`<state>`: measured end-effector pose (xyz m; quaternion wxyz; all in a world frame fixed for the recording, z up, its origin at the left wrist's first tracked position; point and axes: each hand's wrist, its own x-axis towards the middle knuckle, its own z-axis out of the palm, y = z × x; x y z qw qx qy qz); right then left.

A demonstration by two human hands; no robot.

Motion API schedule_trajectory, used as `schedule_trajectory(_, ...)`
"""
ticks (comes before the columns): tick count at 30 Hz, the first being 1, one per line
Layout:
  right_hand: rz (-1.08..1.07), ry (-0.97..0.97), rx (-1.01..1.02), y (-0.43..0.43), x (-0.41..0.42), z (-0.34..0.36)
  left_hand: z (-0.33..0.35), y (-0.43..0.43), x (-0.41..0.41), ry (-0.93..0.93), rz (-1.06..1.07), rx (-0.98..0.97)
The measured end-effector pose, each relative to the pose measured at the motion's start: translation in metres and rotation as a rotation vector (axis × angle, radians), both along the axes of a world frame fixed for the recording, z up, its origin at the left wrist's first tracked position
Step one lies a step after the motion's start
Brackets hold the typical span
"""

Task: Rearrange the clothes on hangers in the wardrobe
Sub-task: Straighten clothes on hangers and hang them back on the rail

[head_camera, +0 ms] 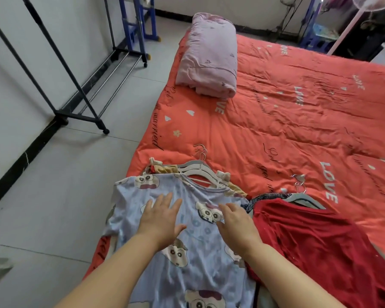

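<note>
Nearest the camera, both bare forearms reach forward over a pale blue shirt point(187, 252) printed with cartoon faces, which lies spread flat at the near corner of the bed. The left hand point(160, 221) rests palm-down on the cloth with fingers spread wide and flat, gripping nothing. The right hand point(236, 223) is also open, fingers slightly curved and pointing left over the shirt's chest, holding nothing; whether it presses the cloth or hovers just above it I cannot tell. Just right of the blue shirt lies a dark red garment point(320, 245) on a grey hanger point(307, 200), with a bit of dark knit fabric showing at its collar. Beyond the blue shirt's neckline, several white hangers point(198, 170) are stacked together, their metal hooks pointing away, with tan cloth under them. All of this sits on an orange-red quilt point(287, 112) with white lettering. Farther off, a folded pink quilt point(209, 56) rests on the bed's left side. On the tiled floor to the left stands an empty black clothes rack point(76, 85) against the wall
</note>
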<state>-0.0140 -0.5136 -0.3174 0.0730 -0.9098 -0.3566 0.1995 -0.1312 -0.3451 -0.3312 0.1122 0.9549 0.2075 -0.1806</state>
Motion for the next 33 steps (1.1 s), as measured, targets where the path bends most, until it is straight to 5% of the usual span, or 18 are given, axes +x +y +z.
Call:
schedule_trajectory(15,-0.020,-0.135,0.117,0.096,0.124,-0.161,-0.175,0.046,0.059,-0.073,0.070,0.063)
schedule_trajectory(22,-0.029,-0.277,0.086,0.110,0.135,-0.175,-0.183,0.049,0.059,-0.014,0.058,0.026)
schedule_trajectory(29,-0.124,-0.051,0.024,0.109,0.130,-0.156,-0.146,0.044,0.058,0.012,0.063,-0.039)
schedule_trajectory(33,-0.117,-0.107,0.028,0.115,0.128,-0.160,-0.143,0.038,0.052,0.023,0.070,-0.039)
